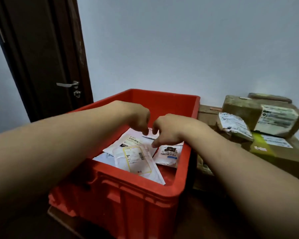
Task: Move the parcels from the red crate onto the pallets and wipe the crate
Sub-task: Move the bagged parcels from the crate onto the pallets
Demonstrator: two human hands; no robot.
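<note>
The red crate (128,213) stands in front of me with several flat parcels inside. A large white mailer (128,140) lies in the middle. A clear bubble pouch with a yellow-edged label (135,157) rests on top of it, and a small white pouch with a dark picture (168,153) lies to its right. My left hand (138,116) and my right hand (169,130) both reach into the crate, side by side. Their fingers curl downward, with the fingertips at the far part of the white mailer. The mailer lies flat.
To the right of the crate, a wooden pallet (207,111) holds a brown box with a white label (245,107), a small wrapped parcel (235,125) and a yellow-green box (266,149). A dark door (41,57) with a metal handle (67,84) is at the left, and a pale wall lies behind.
</note>
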